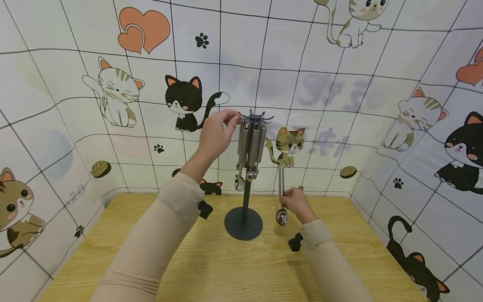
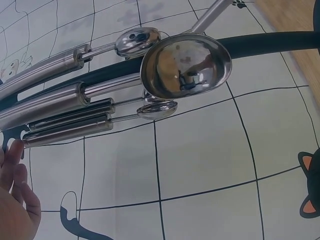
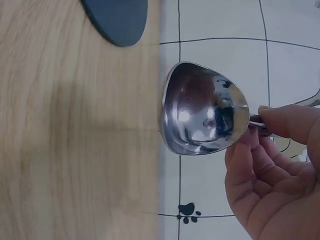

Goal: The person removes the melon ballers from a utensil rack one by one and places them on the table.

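A dark grey utensil rack stands on the table with several steel utensils hanging from hooks round its top. My left hand is raised to the rack's top and pinches a hook on its left side; in the left wrist view my left fingers are by that hook, close to a handle end. To the right of the rack, my right hand pinches a long-handled steel scoop low on its handle. The scoop hangs upright, bowl downward; the right wrist view shows its rounded, shiny bowl.
The wooden table runs up to cloth walls printed with cats and grid lines. Small black blocks show at both wrists, one by the left and one by the right.
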`<state>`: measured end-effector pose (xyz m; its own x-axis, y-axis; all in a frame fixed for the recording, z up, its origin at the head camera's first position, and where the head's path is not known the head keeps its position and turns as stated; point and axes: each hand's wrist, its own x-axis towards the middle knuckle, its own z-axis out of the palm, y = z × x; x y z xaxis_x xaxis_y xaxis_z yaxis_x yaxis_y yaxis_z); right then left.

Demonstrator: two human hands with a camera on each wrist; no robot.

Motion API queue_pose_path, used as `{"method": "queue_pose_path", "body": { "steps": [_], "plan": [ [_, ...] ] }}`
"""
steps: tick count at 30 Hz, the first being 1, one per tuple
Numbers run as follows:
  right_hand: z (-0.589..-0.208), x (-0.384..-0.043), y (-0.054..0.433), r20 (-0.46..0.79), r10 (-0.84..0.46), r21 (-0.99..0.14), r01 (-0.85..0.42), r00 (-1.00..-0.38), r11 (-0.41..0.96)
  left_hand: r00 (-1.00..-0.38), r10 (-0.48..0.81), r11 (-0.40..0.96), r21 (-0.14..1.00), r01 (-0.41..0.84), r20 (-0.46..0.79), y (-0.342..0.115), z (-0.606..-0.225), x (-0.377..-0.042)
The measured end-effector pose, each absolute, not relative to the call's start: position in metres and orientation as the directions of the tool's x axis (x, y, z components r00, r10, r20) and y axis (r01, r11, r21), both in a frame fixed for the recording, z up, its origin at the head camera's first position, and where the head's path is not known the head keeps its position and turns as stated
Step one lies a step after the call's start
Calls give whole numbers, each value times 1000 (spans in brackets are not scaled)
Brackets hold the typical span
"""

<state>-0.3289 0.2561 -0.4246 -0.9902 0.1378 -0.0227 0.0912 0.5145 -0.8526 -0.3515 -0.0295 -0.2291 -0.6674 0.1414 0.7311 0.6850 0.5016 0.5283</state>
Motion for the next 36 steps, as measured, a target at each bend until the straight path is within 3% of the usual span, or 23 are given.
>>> {"method": "queue_pose_path", "body": {
  "steps": [17, 36],
  "plan": [
    [-452, -329, 271, -188, 103, -858, 214, -977, 467, -673, 143, 496, 536, 683, 726, -30, -229, -353],
    [-477, -326, 272, -214, 90, -758, 223, -973, 613, -683, 137, 462, 564, 685, 717, -30, -230, -354]
  ]
}}
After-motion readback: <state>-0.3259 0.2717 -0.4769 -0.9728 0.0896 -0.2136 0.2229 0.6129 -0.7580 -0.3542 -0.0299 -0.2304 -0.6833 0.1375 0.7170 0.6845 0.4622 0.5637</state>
